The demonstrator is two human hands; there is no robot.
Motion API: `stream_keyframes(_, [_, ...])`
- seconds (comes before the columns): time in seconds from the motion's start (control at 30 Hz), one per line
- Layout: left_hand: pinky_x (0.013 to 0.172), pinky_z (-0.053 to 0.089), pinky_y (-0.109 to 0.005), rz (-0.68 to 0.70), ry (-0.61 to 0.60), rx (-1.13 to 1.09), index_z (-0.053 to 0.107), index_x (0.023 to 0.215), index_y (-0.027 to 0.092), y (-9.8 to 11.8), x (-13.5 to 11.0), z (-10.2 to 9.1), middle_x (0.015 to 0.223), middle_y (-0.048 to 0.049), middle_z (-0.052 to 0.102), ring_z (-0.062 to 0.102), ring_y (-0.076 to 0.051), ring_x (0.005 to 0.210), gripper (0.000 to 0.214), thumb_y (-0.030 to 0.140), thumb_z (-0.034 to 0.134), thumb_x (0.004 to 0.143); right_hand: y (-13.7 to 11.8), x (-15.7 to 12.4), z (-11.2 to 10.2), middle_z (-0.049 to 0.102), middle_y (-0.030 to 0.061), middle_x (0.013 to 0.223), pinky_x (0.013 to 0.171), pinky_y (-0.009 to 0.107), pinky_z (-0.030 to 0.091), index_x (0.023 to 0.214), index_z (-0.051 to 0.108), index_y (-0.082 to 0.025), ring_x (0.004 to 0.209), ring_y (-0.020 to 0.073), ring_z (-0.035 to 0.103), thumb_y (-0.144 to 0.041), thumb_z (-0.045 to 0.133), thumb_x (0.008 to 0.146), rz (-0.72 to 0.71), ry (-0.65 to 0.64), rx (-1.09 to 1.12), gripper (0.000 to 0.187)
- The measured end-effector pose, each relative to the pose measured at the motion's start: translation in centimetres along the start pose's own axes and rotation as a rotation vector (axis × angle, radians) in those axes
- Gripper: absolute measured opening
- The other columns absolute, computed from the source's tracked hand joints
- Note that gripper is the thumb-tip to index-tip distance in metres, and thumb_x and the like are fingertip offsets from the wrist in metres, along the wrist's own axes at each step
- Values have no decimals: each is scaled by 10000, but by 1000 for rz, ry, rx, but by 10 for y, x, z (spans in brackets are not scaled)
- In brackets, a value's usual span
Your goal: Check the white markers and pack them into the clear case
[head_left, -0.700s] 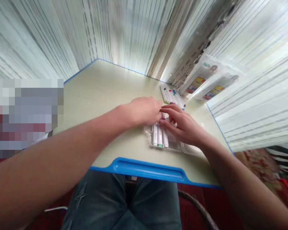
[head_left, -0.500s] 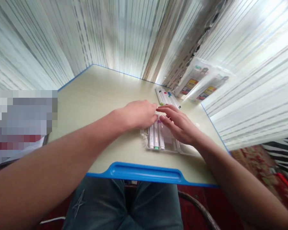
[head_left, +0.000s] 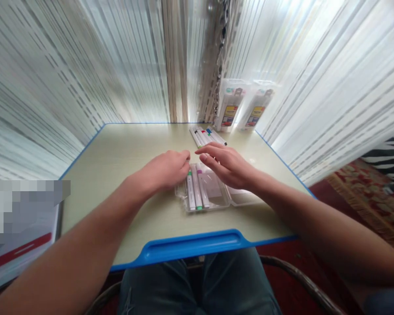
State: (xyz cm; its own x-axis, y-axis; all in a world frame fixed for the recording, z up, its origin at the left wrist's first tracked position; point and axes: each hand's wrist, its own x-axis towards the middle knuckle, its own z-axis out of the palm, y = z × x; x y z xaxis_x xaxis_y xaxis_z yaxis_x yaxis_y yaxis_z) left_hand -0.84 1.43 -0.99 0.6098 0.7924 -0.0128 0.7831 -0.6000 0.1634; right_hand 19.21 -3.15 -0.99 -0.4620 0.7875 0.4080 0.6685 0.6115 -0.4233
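Note:
A clear plastic marker case (head_left: 216,199) lies open on the pale desk (head_left: 118,157), with three white markers (head_left: 197,192) lying side by side in its left half. My left hand (head_left: 164,170) rests at the case's left edge, fingers curled against the top ends of the markers. My right hand (head_left: 226,164) hovers over the case's right half, fingers stretched out and apart, holding nothing. Several loose markers (head_left: 206,135) lie further back on the desk.
Two packaged marker sets (head_left: 228,107) (head_left: 256,109) lean against the white curtain at the back. A blue tray lip (head_left: 193,245) runs along the desk's front edge. A book or paper (head_left: 19,249) lies at the left. Patterned carpet shows at the right.
The view has swung left and steadied. My hands stay at the case. The right hand has lifted slightly off the markers, fingers spread.

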Motion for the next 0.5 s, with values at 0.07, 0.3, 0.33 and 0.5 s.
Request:
stream_keyframes(0.07, [765,485,-368,6,1,-4,639,1040,187,-1,0,0,955,-126,739,691,-275,855,322,271,349,928,0,0,-3,706,123,1057,876,314,455,1069,708,-113,975,206,648,-344,414,1062,-2,43,-3,374])
stream_keyframes(0.3, [780,490,-357,-1,-4,-24,653,1123,192,-3,1,-1,986,-117,747,688,-265,881,386,252,336,910,11,5,-14,719,64,833,677,274,425,910,740,-133,700,155,608,-320,499,1011,112,214,-68,322])
stream_keyframes(0.33, [790,491,-355,-4,-4,-30,657,1129,192,-4,1,-1,999,-116,748,689,-264,894,394,248,337,906,14,6,-15,733,59,834,667,268,430,906,744,-137,681,150,616,-304,527,991,143,233,-67,287])
stream_keyframes(0.5, [847,493,-359,-33,23,-84,701,1109,189,-8,6,1,1059,-113,754,688,-264,965,429,229,339,883,30,9,-19,760,47,793,635,254,452,849,758,-149,629,144,647,-230,602,908,251,255,-100,185])
